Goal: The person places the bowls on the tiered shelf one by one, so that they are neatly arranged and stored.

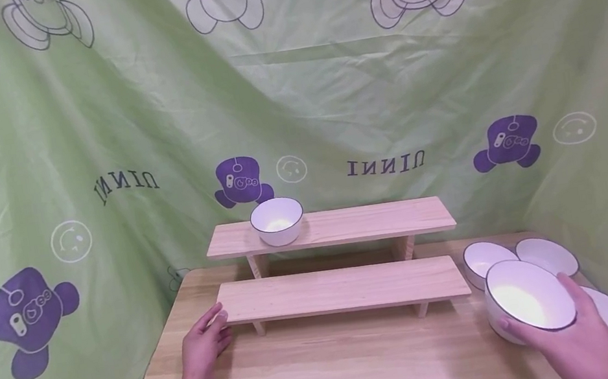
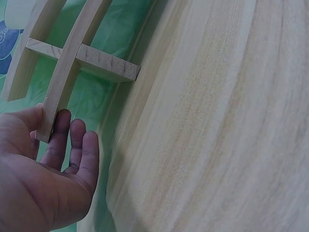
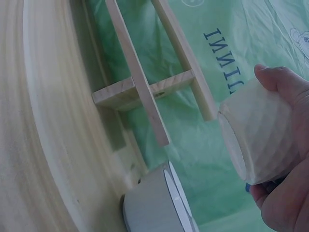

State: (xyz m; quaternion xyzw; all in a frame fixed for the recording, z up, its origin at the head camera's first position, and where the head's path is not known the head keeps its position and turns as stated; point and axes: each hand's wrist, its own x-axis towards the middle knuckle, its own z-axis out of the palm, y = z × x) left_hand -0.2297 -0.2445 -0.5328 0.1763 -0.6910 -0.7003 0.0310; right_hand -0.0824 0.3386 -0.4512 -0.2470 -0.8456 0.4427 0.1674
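White with a dark rim, a bowl [image 1: 529,295] is gripped between thumb and fingers of the right hand [image 1: 582,334], raised over the right side of the wooden table [image 1: 336,368]. The left hand [image 1: 203,345] pinches the left end of the lower shelf board [image 1: 342,290]. Another bowl [image 1: 277,223] stands on the upper board [image 1: 370,222], left of centre. Three more bowls [image 1: 548,256] crowd nearby; whether any touches the held one is hard to tell.

Remotely, I'm viewing a creased, pale-green drape [image 1: 315,106]; purple cartoon figures [image 1: 240,179] and lettering [image 1: 386,165] are repeating across it. It's hanging behind a wood-grain table [image 1: 331,369].
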